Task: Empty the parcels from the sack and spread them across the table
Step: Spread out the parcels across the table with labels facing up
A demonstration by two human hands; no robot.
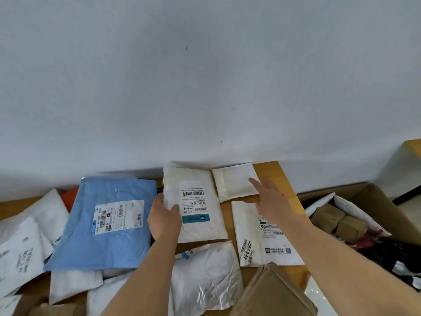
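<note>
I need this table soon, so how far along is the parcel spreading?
Well under way. Done: the blue mailer, a small padded envelope and several white bags lie out on the table. In hand: the left hand grips a labelled white mailer; the right hand reaches open. Left: parcels overlap at the left, and the cardboard box holds more.

We see a wooden table [271, 172] against the wall. Under our left hand [165, 216] lies a white padded parcel [196, 201]. Left of this hand lies a blue parcel [104, 222]. Under our right hand [271, 201] lie a small cream envelope [234, 182] and a white printed bag [255, 238].
</note>
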